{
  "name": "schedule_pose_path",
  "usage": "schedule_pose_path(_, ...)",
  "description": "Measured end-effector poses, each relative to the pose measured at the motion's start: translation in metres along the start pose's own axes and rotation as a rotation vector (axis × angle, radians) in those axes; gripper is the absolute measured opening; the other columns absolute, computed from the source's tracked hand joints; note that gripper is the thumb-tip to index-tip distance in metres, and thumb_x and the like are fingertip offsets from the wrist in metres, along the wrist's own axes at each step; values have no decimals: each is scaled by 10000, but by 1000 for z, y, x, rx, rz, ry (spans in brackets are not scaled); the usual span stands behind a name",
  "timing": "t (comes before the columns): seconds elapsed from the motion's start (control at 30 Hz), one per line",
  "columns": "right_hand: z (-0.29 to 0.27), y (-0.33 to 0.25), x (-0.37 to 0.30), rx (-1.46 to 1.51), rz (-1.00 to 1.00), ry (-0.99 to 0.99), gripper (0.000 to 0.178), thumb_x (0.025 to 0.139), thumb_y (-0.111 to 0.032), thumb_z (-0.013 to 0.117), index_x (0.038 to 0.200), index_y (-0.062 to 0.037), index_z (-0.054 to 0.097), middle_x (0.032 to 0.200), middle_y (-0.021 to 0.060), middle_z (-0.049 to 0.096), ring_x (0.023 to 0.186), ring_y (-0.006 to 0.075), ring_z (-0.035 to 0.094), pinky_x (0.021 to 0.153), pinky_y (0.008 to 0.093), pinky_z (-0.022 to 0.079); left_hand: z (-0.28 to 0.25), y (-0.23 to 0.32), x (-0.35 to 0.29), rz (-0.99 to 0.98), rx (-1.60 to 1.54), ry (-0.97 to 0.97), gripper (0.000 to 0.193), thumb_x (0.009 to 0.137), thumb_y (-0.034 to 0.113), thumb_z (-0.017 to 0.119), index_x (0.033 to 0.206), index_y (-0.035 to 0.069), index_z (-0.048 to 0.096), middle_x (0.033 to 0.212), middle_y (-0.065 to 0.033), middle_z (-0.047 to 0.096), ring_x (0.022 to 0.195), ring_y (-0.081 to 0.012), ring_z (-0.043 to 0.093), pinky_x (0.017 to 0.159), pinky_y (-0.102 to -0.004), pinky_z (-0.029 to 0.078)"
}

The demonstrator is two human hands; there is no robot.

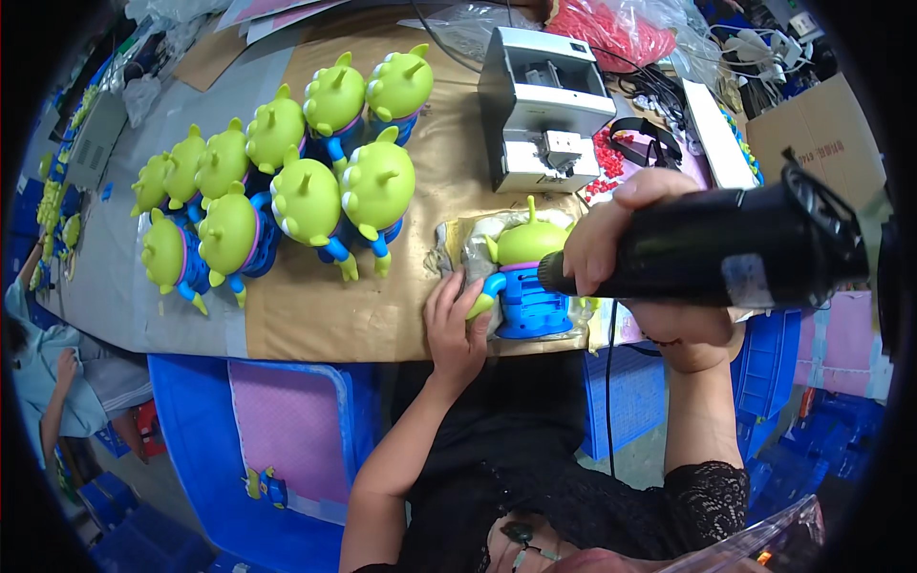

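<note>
Two hands work at the table's near edge: the left hand (457, 320) lies flat, fingers steadying a green-and-blue toy figure (528, 277), while the right hand (626, 224), wrist bent, grips a black power tool (712, 248) whose tip touches the figure.

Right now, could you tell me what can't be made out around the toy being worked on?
- Head view: the tool's tip, where the black power tool meets the green and blue toy figure.
- The toy's right side, behind the right hand.
- The left hand covers its near arm.
- The grey machine's parts are too small.
</note>
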State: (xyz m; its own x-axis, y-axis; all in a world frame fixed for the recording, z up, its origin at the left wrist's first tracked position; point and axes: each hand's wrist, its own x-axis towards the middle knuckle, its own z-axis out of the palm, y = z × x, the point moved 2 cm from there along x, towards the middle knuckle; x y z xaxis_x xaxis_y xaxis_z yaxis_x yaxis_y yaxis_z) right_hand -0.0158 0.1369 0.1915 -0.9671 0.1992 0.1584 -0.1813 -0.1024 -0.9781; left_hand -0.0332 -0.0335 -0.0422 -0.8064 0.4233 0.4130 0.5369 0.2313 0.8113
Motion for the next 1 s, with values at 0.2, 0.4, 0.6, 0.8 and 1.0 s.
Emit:
schedule_pose_path(0.2,-5,20,-10,-199,-42,-198,445,847,-356,740,1112,-90,503,788,88,590,721,241,578,717,408,476,3,0,2,37,-26,20,356,933,231,617,1262,94,613,1344,-183,557,1243,-381,502,1050,-449,374)
schedule_pose_path(0.4,-14,55,1,-96,-282,-409,470,855,-440,714,1096,-92,509,771,62,613,651,215,607,639,357,492,3,0,1,47,-19,29,373,920,220,631,1270,92,605,1341,-184,559,1241,-381,504,1050,-446,372)
schedule_pose_path(0.6,-18,55,8,-16,-248,-381,754,692,-689,713,1087,-82,505,706,64,611,609,215,609,616,356,505,2,-2,-2,93,-78,-3,686,791,302,769,1370,79,477,1406,-227,477,1273,-408,458,1057,-485,352)
schedule_pose_path(0.8,-41,18,25,85,-326,-151,932,659,-843,605,1117,-37,503,682,44,571,569,188,572,566,336,488,1,6,-2,147,48,-55,966,611,348,888,1412,109,402,1466,-241,386,1278,-422,421,1051,-513,344)
schedule_pose_path(1.0,-109,28,100,-155,-407,249,755,871,-690,551,1192,-10,498,813,90,583,670,195,561,669,340,480,11,4,-5,203,161,-65,953,598,231,877,1392,64,378,1445,-268,396,1242,-446,446,1047,-515,361)
